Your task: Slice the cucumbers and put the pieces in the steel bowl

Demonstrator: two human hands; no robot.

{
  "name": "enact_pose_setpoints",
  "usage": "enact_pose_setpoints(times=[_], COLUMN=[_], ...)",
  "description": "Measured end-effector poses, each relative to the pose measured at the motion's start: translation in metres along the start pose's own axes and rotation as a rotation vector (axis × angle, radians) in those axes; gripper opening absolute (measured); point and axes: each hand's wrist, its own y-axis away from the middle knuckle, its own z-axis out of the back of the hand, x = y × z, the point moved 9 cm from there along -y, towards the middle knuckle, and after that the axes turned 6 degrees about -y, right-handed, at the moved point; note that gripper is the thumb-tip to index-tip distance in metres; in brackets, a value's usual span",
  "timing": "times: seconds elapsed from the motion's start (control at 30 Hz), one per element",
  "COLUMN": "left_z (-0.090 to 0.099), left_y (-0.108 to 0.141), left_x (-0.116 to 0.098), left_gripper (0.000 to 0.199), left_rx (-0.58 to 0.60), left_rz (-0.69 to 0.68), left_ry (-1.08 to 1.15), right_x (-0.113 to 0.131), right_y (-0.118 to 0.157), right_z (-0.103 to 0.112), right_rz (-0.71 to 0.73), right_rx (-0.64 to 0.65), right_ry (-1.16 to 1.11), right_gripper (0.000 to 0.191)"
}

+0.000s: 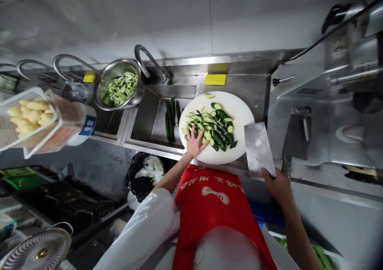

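My left hand (195, 143) lies with its fingers spread on the near-left side of a heap of cut cucumber (206, 120). Under the heap is a round white cutting board (239, 106). Slices lie mostly on the left of it, and thicker dark-green cucumber pieces (221, 134) on the right. At the board's right edge, my right hand (277, 182) grips the handle of a broad cleaver (259, 148), whose blade is held flat beside the board. Most of the handle is hidden in the hand.
Whole cucumbers (170, 120) lie in the sink (146, 122) left of the board. Beyond it stand a steel bowl (100, 88) of cucumber slices and a white basket (55, 120) of peeled potatoes. A yellow sponge (215, 79) sits behind the board. Below is a black-lined bin (136, 182).
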Motion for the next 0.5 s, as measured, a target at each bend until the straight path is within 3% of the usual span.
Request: enact_pose_setpoints(times=[0.23,0.4,0.5], left_z=[0.015,0.024,0.043], left_y=[-0.07,-0.078,-0.09], left_x=[0.004,-0.006,0.0], left_gripper=[0.066,0.068,0.063], left_rx=[-0.039,0.027,-0.033], left_rz=[-0.002,-0.131,-0.14], left_ry=[0.041,0.062,0.046], right_x=[0.01,0.01,0.012], right_y=[0.005,0.02,0.03], right_z=[-0.005,-0.007,-0.008], right_rz=[-0.027,-0.126,-0.17], right_rx=[0.011,0.014,0.002], right_ry=[-0.008,-0.001,-0.061], right_gripper=[0.056,0.055,0.051])
